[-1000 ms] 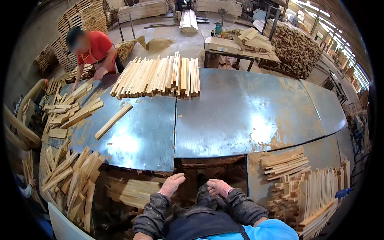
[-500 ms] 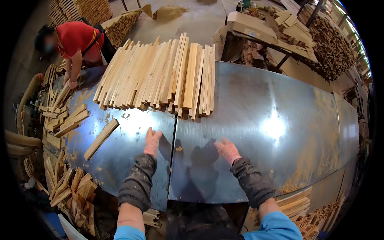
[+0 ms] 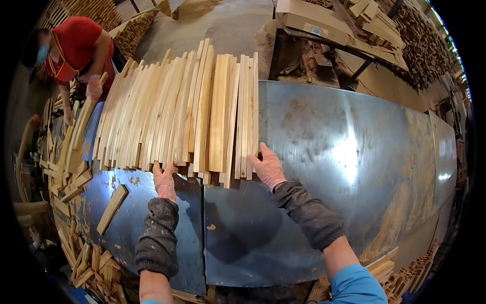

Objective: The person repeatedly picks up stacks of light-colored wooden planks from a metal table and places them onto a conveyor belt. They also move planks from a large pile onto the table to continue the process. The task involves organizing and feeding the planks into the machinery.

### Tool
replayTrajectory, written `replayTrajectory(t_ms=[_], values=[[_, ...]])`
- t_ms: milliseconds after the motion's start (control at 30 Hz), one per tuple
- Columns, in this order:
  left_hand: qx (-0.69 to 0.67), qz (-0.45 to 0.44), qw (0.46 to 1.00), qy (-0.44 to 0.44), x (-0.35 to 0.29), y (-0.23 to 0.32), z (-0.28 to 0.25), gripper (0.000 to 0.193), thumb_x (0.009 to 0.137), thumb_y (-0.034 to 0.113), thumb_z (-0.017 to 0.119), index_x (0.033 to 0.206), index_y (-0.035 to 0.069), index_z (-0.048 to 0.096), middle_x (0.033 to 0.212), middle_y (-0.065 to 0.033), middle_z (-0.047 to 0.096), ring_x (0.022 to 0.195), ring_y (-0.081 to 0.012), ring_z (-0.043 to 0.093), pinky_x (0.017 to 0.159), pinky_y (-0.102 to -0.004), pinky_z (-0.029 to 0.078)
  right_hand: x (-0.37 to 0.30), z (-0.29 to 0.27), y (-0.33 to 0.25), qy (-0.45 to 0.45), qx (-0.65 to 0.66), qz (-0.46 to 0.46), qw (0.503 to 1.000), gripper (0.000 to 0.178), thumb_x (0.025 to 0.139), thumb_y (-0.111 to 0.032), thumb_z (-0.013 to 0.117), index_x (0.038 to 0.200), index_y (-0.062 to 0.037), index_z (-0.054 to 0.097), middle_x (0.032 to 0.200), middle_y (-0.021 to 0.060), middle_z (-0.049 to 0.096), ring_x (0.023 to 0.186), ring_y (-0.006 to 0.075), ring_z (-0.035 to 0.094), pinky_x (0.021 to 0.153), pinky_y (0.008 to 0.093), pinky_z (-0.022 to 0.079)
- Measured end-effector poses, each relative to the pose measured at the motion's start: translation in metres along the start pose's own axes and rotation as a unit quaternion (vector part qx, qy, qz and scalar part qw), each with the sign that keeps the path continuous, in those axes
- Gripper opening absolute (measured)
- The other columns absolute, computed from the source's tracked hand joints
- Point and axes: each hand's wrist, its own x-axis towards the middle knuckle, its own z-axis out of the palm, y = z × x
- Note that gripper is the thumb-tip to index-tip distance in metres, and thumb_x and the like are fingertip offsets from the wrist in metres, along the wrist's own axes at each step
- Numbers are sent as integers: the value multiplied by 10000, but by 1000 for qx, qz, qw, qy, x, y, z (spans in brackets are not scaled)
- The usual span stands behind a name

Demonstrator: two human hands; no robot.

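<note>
A wide row of pale wooden strips [image 3: 167, 111] lies side by side on the metal tabletop [image 3: 314, 137], their near ends uneven. My left hand [image 3: 164, 181], in a pinkish work glove, presses against the near ends left of the row's middle, fingers apart. At the row's right edge my right hand [image 3: 268, 167], gloved alike, rests against the outermost strip near its lower end, thumb and fingers spread. Neither hand is wrapped round a strip. A single short wooden piece [image 3: 112, 209] lies apart, left of my left forearm.
At the far left a person in red [image 3: 83, 48] handles long strips [image 3: 81, 121] with gloved hands. Loose offcuts [image 3: 96, 263] heap at the lower left. Beyond the tabletop stands a table with a cardboard box [image 3: 316, 23]. Sawdust [image 3: 400, 218] streaks the tabletop's right side.
Both my hands have moved forward from above the bare metal to touch the wooden strips. My view has shifted. The person in red has straightened somewhat and now raises a long strip.
</note>
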Motion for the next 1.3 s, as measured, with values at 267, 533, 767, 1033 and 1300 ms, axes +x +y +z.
replayTrajectory(t_ms=[267,533,767,1033,1300], values=[[-29,-62,997,-36,-24,8,-6,805,937,179,824,1613,-2,428,1231,-106,653,1054,-174,617,899,-322,549,30,-31,7,-18,-1,41,999,767,970,-498,689,1512,21,530,1427,290,625,1308,429,621,1111,477,498],[313,128,938,-76,43,42,19,939,924,518,768,1614,-21,431,1601,-283,514,1490,-430,489,1230,-459,393,70,-35,-47,-10,-82,22,996,709,975,-509,662,1429,26,566,1309,288,647,1231,447,626,1093,502,493],[312,90,945,-30,5,80,75,874,907,454,810,1545,-44,480,1487,-312,571,1371,-457,569,1155,-492,461,61,-9,-35,128,-82,35,988,636,941,-503,695,1274,34,627,1255,297,643,1212,464,597,1045,527,487],[306,74,948,-53,-154,20,15,894,842,387,858,1512,-50,459,1407,-316,592,1338,-490,547,1144,-518,449,-87,-40,36,95,-80,92,988,593,912,-478,713,1211,29,643,1218,309,668,1184,491,611,1040,547,493],[336,54,935,-103,-368,-69,-91,993,760,393,906,1526,-42,448,1437,-299,583,1364,-473,539,1167,-524,441,-330,-66,97,106,-67,249,960,708,850,-503,786,1321,7,646,1338,267,638,1262,436,602,1084,501,497]])
